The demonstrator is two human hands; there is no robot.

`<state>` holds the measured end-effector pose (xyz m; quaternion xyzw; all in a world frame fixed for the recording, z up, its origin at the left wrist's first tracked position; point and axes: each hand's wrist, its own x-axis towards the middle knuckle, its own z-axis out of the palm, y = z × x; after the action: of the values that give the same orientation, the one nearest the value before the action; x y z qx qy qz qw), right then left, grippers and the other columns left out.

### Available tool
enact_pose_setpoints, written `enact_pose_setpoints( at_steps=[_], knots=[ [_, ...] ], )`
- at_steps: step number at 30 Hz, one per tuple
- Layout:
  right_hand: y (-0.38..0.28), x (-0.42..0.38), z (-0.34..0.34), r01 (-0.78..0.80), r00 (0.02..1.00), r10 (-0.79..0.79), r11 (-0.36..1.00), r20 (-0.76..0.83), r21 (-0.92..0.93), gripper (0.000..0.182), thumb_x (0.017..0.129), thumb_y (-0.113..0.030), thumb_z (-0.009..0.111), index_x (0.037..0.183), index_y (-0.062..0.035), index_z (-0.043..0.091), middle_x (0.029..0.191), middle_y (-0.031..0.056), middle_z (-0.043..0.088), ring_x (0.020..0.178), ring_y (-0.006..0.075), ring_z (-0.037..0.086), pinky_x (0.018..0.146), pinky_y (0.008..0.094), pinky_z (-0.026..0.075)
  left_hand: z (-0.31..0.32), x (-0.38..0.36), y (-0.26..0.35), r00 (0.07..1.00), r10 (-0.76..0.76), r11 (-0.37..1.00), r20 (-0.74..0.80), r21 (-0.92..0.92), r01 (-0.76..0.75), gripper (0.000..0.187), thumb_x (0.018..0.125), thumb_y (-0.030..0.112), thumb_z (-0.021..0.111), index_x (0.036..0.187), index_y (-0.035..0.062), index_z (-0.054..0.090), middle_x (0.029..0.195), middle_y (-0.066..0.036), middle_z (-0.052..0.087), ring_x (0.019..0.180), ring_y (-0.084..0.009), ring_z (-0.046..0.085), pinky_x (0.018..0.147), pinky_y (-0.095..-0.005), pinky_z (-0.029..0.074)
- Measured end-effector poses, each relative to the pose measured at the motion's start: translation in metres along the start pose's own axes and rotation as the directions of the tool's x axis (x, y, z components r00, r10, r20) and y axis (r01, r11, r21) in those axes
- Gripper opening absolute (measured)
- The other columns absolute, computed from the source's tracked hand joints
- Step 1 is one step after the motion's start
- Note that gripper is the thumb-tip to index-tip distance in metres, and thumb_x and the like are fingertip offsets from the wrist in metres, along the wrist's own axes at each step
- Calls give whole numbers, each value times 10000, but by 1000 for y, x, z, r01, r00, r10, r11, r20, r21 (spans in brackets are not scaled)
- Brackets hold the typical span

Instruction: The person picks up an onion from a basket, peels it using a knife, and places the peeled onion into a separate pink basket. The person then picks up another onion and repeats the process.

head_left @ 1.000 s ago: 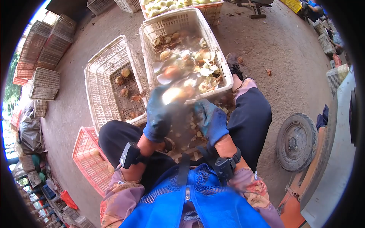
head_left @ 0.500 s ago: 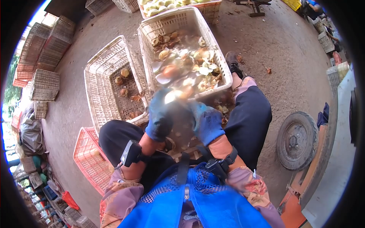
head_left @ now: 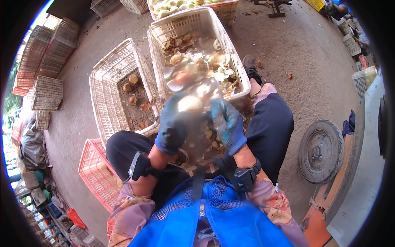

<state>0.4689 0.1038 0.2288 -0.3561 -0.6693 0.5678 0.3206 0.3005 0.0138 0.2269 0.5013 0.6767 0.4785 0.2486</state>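
Note:
My left hand (head_left: 172,125), in a blue work glove, is closed around a pale peeled onion (head_left: 190,104) above the near edge of a white plastic crate (head_left: 153,53). To its right, my right hand (head_left: 227,125), also gloved, has its fingers curled. A thin, blurred, blade-like shape seems to rise from it, too smeared to name. Onion skins and cut pieces (head_left: 222,74) fill much of the crate, among them a brownish onion (head_left: 184,77). A haze blurs the middle of the view.
A second white crate (head_left: 103,94) on the left holds a few unpeeled onions (head_left: 133,78). Behind is a crate of peeled onions (head_left: 175,9). A red crate (head_left: 96,171) stands by my left knee, a wheel (head_left: 321,151) lies right, and stacked crates (head_left: 53,45) stand far left.
My right hand has turned, its fingers now pointing up toward the crate and its wrist more upright. The left hand keeps the onion in nearly the same place, with more of it showing.

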Motion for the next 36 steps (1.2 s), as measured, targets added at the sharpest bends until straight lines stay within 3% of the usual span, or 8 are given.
enact_pose_setpoints(
  at_steps=[2, 4, 5, 8, 10, 13, 21, 36],
  knots=[
    [-5, 2, 4, -33, 999, 40, 985, -35, 168, 270, 963, -219, 612, 1168, -47, 650, 955, 217, 686, 873, 394, 671, 765, 403, 535, -2, 3, 7, 1000, -15, 999, 21, -47, 16, 522, 765, -92, 569, 1273, -12, 485, 1152, -132, 635, 1011, -218, 649, 898, -331, 542],
    [-10, 4, 7, 175, 984, -175, 984, -36, -14, 322, 937, -187, 629, 1225, -43, 632, 988, 232, 679, 897, 389, 670, 771, 407, 537, -11, 12, 33, 893, 440, 811, 91, 386, -439, 543, 766, -77, 593, 1294, -12, 484, 1153, -131, 634, 1020, -216, 648, 913, -322, 536],
    [-9, 1, 10, 177, 984, -178, 984, -33, -14, 322, 937, -187, 629, 1225, -43, 632, 988, 232, 679, 897, 389, 670, 771, 407, 537, -9, 11, 31, 893, 441, 811, 88, 387, -438, 543, 766, -77, 593, 1294, -12, 484, 1153, -131, 634, 1020, -216, 648, 913, -322, 536],
    [-3, -9, 16, 193, 978, -207, 942, -24, -273, 389, 898, -154, 628, 1276, -64, 616, 1050, 215, 686, 902, 394, 667, 764, 420, 546, -2, 10, 28, 962, 270, 935, 42, 229, -272, 500, 772, -60, 601, 1264, -10, 526, 1167, -128, 630, 1021, -202, 648, 880, -296, 541],
    [-8, -8, 5, 230, 969, -249, 916, -14, -328, 403, 885, -148, 631, 1281, -77, 617, 1049, 209, 685, 894, 395, 667, 757, 436, 544, -1, 10, 35, 979, -202, 935, 12, -294, 197, 479, 768, -25, 629, 1241, -2, 557, 1137, -114, 643, 997, -167, 647, 844, -276, 542],
    [-9, -4, -10, 309, 943, -330, 835, 35, -455, 458, 823, -134, 648, 1280, -114, 624, 1007, 181, 683, 842, 379, 661, 720, 470, 533, -5, 8, 29, 955, -296, 891, 25, -354, 285, 504, 755, 3, 647, 1252, -14, 562, 1084, -98, 658, 948, -142, 647, 814, -266, 542],
    [-18, -6, -12, 435, 900, -269, 562, 342, -704, 511, 749, -171, 699, 1250, -175, 597, 880, 83, 658, 744, 281, 665, 609, 435, 506, -13, 7, 23, 957, -285, 861, 62, -423, 284, 553, 713, -5, 667, 1250, -37, 539, 1055, -104, 667, 917, -173, 664, 807, -290, 556],
    [-33, -8, -8, 100, 957, 182, 527, 226, -844, 443, 854, -123, 629, 1292, -147, 571, 998, 164, 669, 889, 367, 673, 736, 473, 531, 2, -1, -1, 949, -310, 927, -50, -239, 290, 510, 675, 5, 666, 1171, -34, 554, 970, -100, 671, 808, -172, 662, 711, -296, 570]
  ],
)
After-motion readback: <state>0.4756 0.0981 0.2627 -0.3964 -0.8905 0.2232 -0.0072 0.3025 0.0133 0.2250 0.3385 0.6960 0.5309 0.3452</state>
